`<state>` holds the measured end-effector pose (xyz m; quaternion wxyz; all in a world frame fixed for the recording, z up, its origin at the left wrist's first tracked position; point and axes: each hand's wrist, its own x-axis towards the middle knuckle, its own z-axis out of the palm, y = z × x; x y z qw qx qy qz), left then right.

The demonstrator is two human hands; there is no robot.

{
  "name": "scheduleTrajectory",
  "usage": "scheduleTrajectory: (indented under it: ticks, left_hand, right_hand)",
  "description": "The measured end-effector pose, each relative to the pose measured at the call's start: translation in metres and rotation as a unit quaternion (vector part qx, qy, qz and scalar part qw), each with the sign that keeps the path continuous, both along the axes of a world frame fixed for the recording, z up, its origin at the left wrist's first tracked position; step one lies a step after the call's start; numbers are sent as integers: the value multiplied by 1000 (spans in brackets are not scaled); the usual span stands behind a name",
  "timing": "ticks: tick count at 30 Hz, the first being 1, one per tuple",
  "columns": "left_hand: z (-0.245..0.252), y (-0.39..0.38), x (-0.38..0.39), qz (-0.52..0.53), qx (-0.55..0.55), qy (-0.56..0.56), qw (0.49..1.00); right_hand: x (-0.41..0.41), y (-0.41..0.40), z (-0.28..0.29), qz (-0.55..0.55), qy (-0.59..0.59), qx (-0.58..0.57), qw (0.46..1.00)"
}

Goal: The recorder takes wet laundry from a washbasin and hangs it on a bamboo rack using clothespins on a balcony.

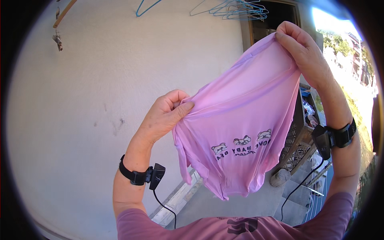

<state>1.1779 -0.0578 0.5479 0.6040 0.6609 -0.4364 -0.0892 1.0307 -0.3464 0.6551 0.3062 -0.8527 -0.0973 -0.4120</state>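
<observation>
A pink shirt (240, 120) hangs stretched between my two hands, upside down, with printed bears and lettering on its front. My left hand (168, 114) pinches one corner of its upper edge between thumb and fingers. Higher up and to the right, my right hand (303, 51) grips the other corner. The upper edge slants up from left to right, and the cloth below falls in loose folds. Each forearm wears a black strap with a cabled device, one on the left (142, 177) and one on the right (333, 139).
Blue wire hangers (240, 12) hang at the top by a doorway (276, 18). A wooden bar (64, 13) is at upper left. The pale wall (90, 75) fills the left side. Behind the shirt stand a crate-like rack (295, 135) with items and a log (280, 177).
</observation>
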Motion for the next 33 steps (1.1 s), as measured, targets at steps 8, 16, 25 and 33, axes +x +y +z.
scheduleTrajectory:
  ticks: [8, 16, 25, 33]
  left_hand:
    - [6, 10, -14, 22, -17, -35, 999]
    - [32, 2, -24, 30, -155, 73, 985]
    - [93, -48, -87, 433, -134, -249, 856]
    - [91, -68, -117, 518, -85, -366, 768]
  right_hand:
    - [3, 12, 20, -34, -64, -71, 995]
    - [3, -18, 20, 8, -52, -93, 994]
    - [-44, -84, -11, 116, -34, -323, 939]
    - [-55, -110, -50, 161, -36, -337, 927]
